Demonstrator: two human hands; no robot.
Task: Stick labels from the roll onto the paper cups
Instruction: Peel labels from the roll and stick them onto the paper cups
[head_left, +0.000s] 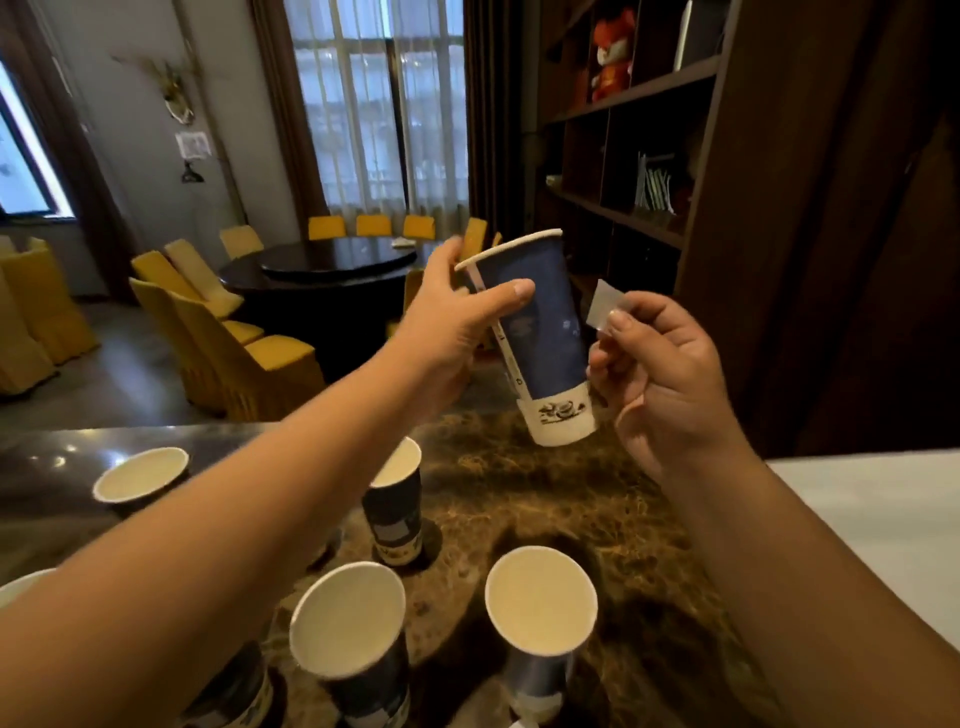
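Paper cup (540, 332), blue, gripped aloft by L hand (457, 332), R hand (670, 374) pinching label (605, 306) beside it, not yet stuck; other table cups' label status unclear

Both forearms bare, no sleeves, short fingernails.

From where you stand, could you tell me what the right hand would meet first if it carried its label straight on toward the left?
Most likely the raised paper cup in the left hand: the right hand pinches the label just beside its blue wall, though depth is uncertain.
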